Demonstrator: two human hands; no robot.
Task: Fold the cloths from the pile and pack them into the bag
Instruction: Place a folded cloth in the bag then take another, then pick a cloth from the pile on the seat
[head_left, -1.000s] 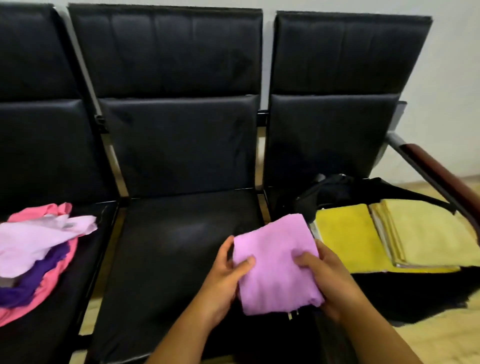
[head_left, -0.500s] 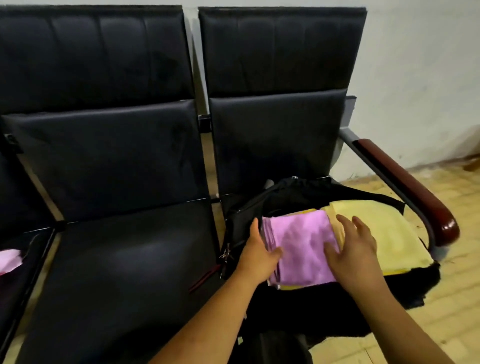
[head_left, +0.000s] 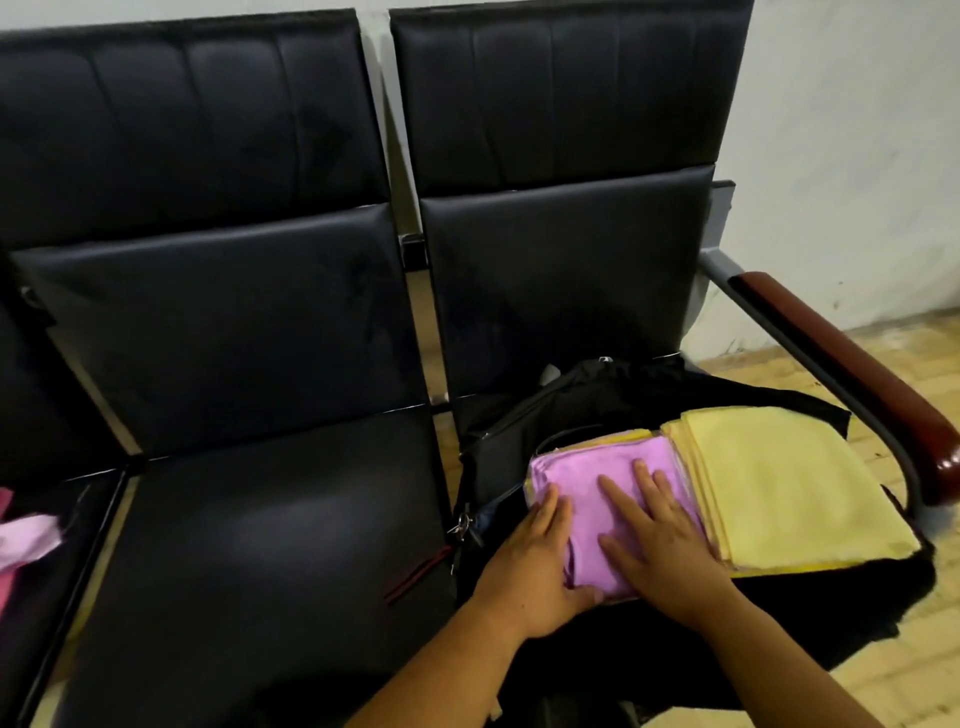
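head view: the folded purple cloth (head_left: 597, 470) lay in the black bag (head_left: 493, 462), touching the yellow cloths (head_left: 779, 483) on its right. the left hand (head_left: 540, 558) and right hand (head_left: 662, 543) lay flat on it, fingers straight, gripping nothing; even downward pressure should seat it squarely.

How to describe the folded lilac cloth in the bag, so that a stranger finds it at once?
Find the rightmost black seat, the one with the reddish-brown armrest; an open black bag lies on it. In the bag's left half, under the left hand and the right hand, lies the lilac cloth. Only it is lilac there; the stack beside it is pale yellow.
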